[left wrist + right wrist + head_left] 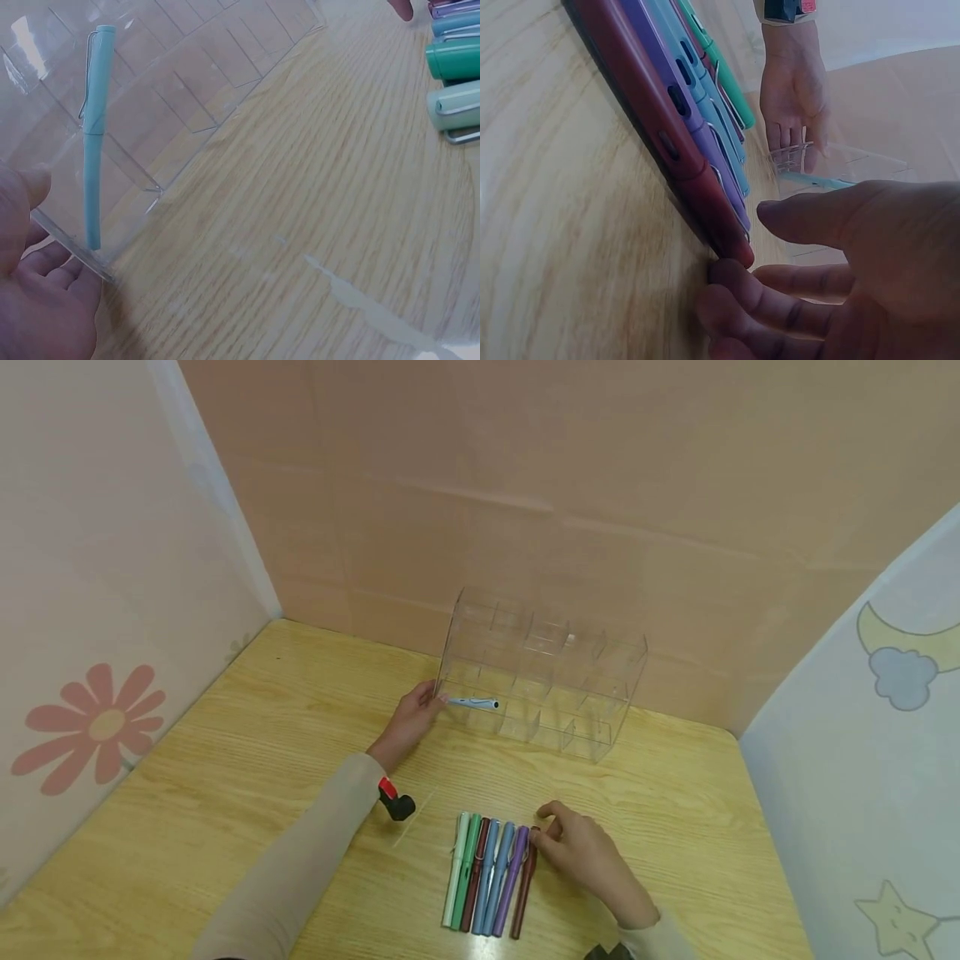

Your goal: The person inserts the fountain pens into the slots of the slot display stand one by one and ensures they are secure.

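My left hand (408,718) grips the left side panel of a clear plastic pen organizer (517,724), thumb on one face and fingers on the other. A light blue pen (94,142) lies inside the organizer's left end, close to that thumb. My right hand (588,856) is at the cap end of a dark red pen (649,97), the rightmost of a row. Its fingertips touch or nearly touch the cap end, while the thumb stays apart from the pen. Beside it in the row are a purple pen (512,881) and several blue, dark red and green ones.
The organizer's divided compartments stand near the back wall (600,510) of the wooden table (315,710). A pale green pen (456,872) ends the row on the left. Printed side walls flank the table. A thin pale strip (414,817) shows left of the pens.
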Tool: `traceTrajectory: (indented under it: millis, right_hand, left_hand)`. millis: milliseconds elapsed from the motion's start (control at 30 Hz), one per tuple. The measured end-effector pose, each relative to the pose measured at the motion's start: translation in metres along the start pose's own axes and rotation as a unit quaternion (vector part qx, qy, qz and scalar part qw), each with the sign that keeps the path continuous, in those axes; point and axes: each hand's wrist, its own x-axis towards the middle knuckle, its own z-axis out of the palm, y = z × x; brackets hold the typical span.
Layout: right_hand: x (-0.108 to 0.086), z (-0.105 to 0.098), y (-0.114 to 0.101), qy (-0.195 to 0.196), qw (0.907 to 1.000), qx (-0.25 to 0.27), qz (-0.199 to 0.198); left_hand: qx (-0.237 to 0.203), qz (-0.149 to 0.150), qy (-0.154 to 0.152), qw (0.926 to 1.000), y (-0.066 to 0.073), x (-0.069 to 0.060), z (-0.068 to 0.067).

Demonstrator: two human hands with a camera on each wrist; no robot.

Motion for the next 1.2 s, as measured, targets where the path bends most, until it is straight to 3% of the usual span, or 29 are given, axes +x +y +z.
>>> traceTrajectory:
  millis: [700, 1067, 1200]
  right_hand:
    - [0.0, 0.008, 0.001, -0.005, 0.9999, -0.015, 0.0]
    - [-0.007, 0.005, -0.011, -0.008, 0.995, -0.1, -0.006]
    - [-0.006, 0.007, -0.014, 0.008, 0.9918, -0.127, -0.008]
  left_hand:
    - [-0.002, 0.002, -0.003, 1.0, -0.003, -0.001, 0.0]
    - [0.003, 0.002, -0.004, 1.0, -0.005, 0.0, -0.002]
    - [0.004, 0.002, -0.002, 1.0, -0.004, 0.0, -0.001]
